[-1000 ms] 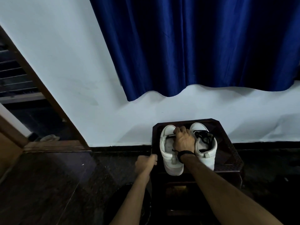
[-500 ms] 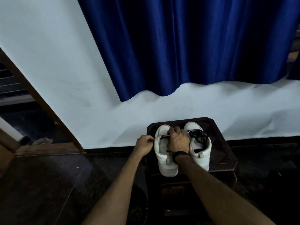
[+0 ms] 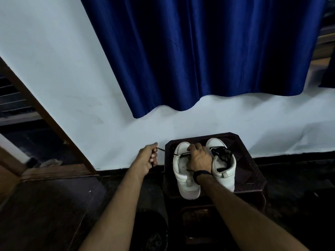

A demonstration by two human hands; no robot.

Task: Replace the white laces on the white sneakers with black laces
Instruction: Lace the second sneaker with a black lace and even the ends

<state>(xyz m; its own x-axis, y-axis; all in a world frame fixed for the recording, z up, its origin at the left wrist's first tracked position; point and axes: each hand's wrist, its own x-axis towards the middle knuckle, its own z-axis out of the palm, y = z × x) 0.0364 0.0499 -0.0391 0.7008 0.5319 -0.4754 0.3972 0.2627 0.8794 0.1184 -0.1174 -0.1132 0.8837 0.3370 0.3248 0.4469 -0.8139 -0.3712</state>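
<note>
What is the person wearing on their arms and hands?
Both arms are bare, with no sleeves in view and no gloves. The right hand has a dark band around its wrist. The left hand wears nothing.

free: floor [image 3: 45, 211] left of stool [image 3: 253, 171] | blocked: wall [image 3: 217, 127] behind, curtain [image 3: 208, 51] above

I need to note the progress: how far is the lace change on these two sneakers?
The right sneaker already carries a black lace, loosely bunched. In hand: the left hand pulls a black lace end sideways out of the left sneaker, which the right hand steadies. Left: finish lacing that sneaker; only its front looks threaded.
</note>
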